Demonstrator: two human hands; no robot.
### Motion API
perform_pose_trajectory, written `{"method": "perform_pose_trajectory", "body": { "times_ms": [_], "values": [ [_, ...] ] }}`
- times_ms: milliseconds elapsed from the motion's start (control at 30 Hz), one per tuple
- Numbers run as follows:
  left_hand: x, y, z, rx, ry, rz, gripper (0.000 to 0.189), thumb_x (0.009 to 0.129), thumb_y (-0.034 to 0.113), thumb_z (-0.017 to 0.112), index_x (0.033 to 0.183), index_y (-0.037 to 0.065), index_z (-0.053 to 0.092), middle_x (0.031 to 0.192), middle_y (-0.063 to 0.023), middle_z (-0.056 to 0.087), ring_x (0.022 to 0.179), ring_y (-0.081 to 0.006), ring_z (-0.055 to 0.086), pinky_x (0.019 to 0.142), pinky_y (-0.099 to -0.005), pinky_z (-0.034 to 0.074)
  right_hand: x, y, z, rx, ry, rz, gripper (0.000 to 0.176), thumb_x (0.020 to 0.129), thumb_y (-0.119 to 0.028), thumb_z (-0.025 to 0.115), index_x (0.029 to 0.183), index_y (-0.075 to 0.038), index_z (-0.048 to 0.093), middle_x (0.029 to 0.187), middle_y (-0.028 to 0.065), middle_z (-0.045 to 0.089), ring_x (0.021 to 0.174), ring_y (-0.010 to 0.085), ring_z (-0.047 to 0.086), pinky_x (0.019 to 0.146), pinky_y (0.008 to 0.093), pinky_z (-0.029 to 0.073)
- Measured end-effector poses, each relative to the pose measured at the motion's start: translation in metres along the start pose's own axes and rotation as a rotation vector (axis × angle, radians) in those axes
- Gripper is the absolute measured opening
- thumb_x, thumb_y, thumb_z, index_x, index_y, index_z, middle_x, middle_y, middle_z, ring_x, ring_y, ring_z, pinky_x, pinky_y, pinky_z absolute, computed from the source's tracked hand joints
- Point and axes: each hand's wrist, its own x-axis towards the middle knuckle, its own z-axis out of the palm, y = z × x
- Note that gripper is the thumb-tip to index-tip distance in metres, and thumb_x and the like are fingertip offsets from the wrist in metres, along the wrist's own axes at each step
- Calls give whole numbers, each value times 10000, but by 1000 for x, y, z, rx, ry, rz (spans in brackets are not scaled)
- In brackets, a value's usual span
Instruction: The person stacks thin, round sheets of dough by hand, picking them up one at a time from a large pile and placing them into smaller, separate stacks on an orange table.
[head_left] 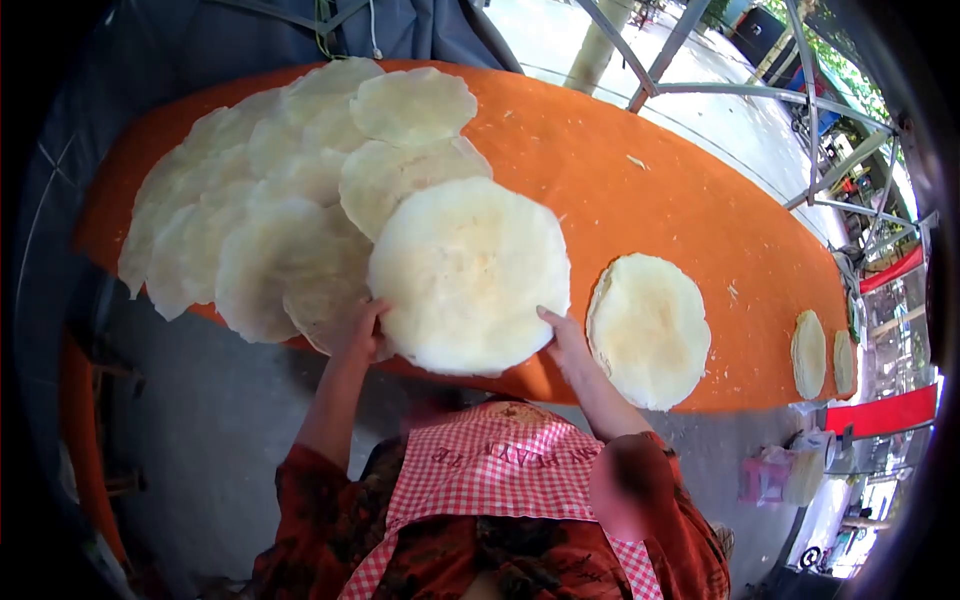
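The round flatbread (468, 272) lies just beyond both hands on the orange surface (640, 200), with the left hand (362, 328) gripping its near-left rim and the right hand (562, 338) its near-right.

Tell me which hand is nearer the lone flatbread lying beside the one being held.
Right. The right hand lies just left of the lone flatbread; the left hand is farther left, across the held flatbread.
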Motion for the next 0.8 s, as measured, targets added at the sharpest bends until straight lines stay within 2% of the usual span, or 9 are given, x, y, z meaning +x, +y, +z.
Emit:
{"method": "perform_pose_trajectory", "body": {
  "times_ms": [100, 233, 333, 433, 500, 533, 567, 667, 800],
  "values": [
    [40, -39, -12, 78, 2, -36, 423, 755, 120, 660, 1130, -59, 580, 974, -135, 659, 816, -235, 650, 690, -361, 529, 12, 30, -12, 2, 105, 69, 450, 879, -119, 644, 1277, 38, 504, 1245, 176, 594, 1124, 292, 591, 968, 424, 486],
    [47, -45, -17, 97, 3, -6, 396, 769, 121, 646, 1122, -47, 582, 987, -141, 652, 839, -252, 646, 713, -386, 528, 18, -5, -10, 82, -13, 110, 479, 908, -226, 628, 1304, 13, 501, 1269, 166, 587, 1135, 269, 591, 982, 424, 475],
    [50, -46, -13, 125, 15, -55, 409, 768, 119, 637, 1141, -28, 555, 995, -136, 634, 865, -271, 638, 734, -411, 536, 24, -36, -1, 21, 45, 151, 510, 920, -274, 608, 1324, 13, 484, 1256, 162, 599, 1146, 267, 587, 988, 406, 472],
    [57, -51, -30, 120, 28, -106, 452, 766, 112, 646, 1182, -24, 532, 1022, -142, 625, 889, -281, 634, 755, -427, 536, 62, -36, -4, -163, -15, 259, 497, 915, -265, 603, 1309, 22, 504, 1240, 165, 610, 1146, 268, 587, 986, 395, 468],
    [54, -48, -22, 97, 56, -122, 471, 752, 102, 668, 1188, -22, 542, 1014, -137, 630, 881, -282, 633, 765, -423, 528, 79, -24, -19, -207, -128, 187, 466, 889, -227, 622, 1268, 33, 542, 1233, 169, 614, 1126, 268, 599, 978, 384, 471],
    [49, -41, -16, 67, -44, -129, 474, 750, 97, 669, 1192, -9, 537, 1048, -139, 619, 919, -287, 622, 793, -448, 528, 75, -26, -13, -280, -94, 149, 425, 858, -162, 641, 1228, 35, 574, 1203, 169, 627, 1089, 269, 615, 964, 382, 479],
    [31, -26, -1, 80, 19, -201, 486, 750, 68, 653, 1214, 3, 524, 1095, -137, 606, 943, -282, 616, 801, -442, 530, 60, -37, 0, -283, -44, 105, 404, 831, -82, 657, 1209, 40, 578, 1156, 158, 644, 1059, 259, 626, 943, 377, 490],
    [18, -11, 19, 70, 47, -106, 509, 752, 34, 632, 1244, 8, 507, 1138, -128, 598, 947, -274, 616, 808, -419, 534, 30, -63, 14, -252, -59, 0, 413, 795, -11, 676, 1192, 46, 580, 1108, 144, 659, 1027, 246, 636, 913, 377, 504],
    [-3, 20, 92, 150, -151, 85, 517, 754, 9, 615, 1258, 3, 499, 1123, -109, 600, 943, -256, 615, 808, -381, 536, -34, -129, -17, -262, 55, -192, 446, 758, 5, 709, 1181, 41, 575, 1086, 157, 663, 968, 253, 661, 869, 387, 537]
  ]
}}
